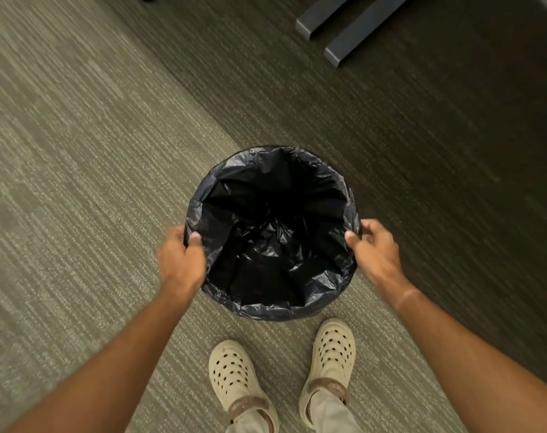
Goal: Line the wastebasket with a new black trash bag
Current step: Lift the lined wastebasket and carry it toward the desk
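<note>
Two bare forearms reach down from the near corners of the view toward a round wastebasket (313, 314) standing on an office carpet (78, 157). A black trash bag (266, 245) sits inside it, its crinkled mouth folded outward over the rim all the way round, so that almost none of the bin's own wall shows. The left hand (180, 256) is closed on the bag's edge at the left side of the rim, thumb pressed on the inner face of the plastic. The right hand (375, 248) pinches the edge at the right side, thumb inside and fingers curled over the outside. The bag's bottom lies loose and wrinkled in the middle of the bin. Just near of the wastebasket the person's two feet stand side by side in cream perforated clogs (238, 376) with brown heel straps, pale trouser cuffs above them. The carpet is short-piled with a fine striped weave in grey-green; a straight seam runs diagonally from far centre toward the bin, lighter on the left and darker brown on the right. At the far right two grey metal bars (344, 29), seemingly furniture feet, rest on the darker carpet, well apart from the bin
</note>
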`<action>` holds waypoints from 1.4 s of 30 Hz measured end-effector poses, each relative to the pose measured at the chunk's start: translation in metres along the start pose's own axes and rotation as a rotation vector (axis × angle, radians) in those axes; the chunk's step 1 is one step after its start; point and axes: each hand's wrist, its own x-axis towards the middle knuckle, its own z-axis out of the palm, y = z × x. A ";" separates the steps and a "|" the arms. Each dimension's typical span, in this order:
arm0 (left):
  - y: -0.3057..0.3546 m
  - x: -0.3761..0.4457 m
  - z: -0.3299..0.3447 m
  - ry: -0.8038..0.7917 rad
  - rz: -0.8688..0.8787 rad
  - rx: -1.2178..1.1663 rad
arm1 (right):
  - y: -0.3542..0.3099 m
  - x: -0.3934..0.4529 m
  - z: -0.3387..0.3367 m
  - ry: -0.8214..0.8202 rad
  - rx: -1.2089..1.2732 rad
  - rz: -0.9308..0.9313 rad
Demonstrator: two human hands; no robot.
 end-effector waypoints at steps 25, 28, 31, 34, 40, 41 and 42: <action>0.216 0.073 0.035 -0.212 0.156 0.305 | -0.080 0.101 -0.091 0.220 0.144 0.090; 0.243 0.085 0.051 -0.234 0.180 0.313 | -0.093 0.124 -0.108 0.238 0.121 0.069; 0.268 0.100 0.067 -0.244 0.217 0.341 | -0.104 0.145 -0.119 0.205 0.133 0.037; 0.286 0.115 0.083 -0.231 0.236 0.357 | -0.113 0.160 -0.127 0.203 0.156 0.065; 0.317 0.145 0.113 -0.306 0.312 0.456 | -0.123 0.192 -0.138 0.252 0.148 0.120; 0.323 0.149 0.118 -0.332 0.346 0.492 | -0.124 0.198 -0.139 0.255 0.154 0.126; 0.330 0.152 0.124 -0.356 0.379 0.527 | -0.124 0.202 -0.140 0.257 0.163 0.140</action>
